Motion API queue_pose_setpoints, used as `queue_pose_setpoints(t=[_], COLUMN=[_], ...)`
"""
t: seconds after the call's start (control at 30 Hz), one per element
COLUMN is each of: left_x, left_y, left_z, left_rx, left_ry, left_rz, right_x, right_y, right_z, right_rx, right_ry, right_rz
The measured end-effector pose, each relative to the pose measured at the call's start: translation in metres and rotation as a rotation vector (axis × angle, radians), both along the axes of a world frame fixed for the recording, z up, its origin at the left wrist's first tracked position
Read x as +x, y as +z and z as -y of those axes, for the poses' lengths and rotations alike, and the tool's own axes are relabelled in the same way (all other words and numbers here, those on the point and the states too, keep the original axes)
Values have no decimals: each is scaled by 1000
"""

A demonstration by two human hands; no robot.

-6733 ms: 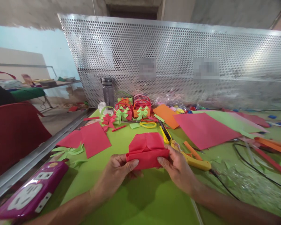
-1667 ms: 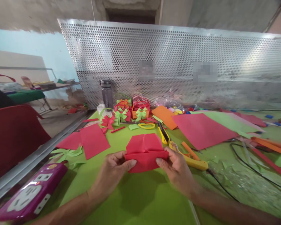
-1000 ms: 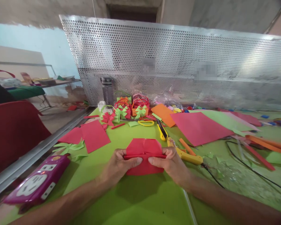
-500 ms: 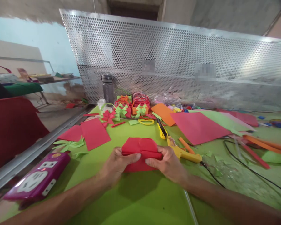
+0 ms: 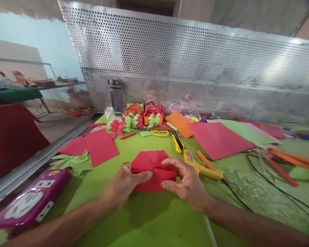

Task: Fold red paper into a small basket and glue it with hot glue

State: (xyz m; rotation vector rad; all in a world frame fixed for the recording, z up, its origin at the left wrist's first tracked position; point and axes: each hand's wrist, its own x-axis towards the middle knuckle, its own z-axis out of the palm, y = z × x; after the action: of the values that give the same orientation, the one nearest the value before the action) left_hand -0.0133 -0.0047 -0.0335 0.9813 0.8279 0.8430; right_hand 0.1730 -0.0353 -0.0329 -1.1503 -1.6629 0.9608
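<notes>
A folded red paper piece point(image 5: 149, 180), with slanted upper corners and a crease across its middle, is held low over the green work surface point(image 5: 144, 223). My left hand point(image 5: 126, 183) grips its left side, thumb on the front. On the right, my right hand point(image 5: 186, 178) has its thumb and fingers parted around the paper's edge, fingertips near the upper flap and thumb by the lower part. Just beyond my right hand lies a yellow glue gun point(image 5: 203, 169), with a yellow cutter point(image 5: 178, 141) behind it.
A purple power strip point(image 5: 28, 202) lies at the left, near red sheets point(image 5: 101, 145). Small paper baskets point(image 5: 153, 115) and a bottle point(image 5: 115, 96) stand at the back before a perforated metal panel point(image 5: 195, 58). Large pink sheet point(image 5: 218, 139) and black cable point(image 5: 280, 192) are at the right.
My right hand's fingers have lifted and spread from their pinch on the red paper. The left hand keeps its grip, and the camera view has shifted slightly.
</notes>
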Motion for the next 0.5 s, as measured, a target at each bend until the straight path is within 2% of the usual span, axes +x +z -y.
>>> queue_pose_setpoints(t=[0.2,0.5], left_x=[-2,0], left_y=[-7,-5], left_z=[-2,0], left_rx=[112,182], left_ry=[-21,-10], left_rz=[-155,-242], right_x=[-2,-1], right_y=[6,4], right_z=[-2,-4], right_rx=[-26,47], right_ry=[24,32], right_rz=[67,179])
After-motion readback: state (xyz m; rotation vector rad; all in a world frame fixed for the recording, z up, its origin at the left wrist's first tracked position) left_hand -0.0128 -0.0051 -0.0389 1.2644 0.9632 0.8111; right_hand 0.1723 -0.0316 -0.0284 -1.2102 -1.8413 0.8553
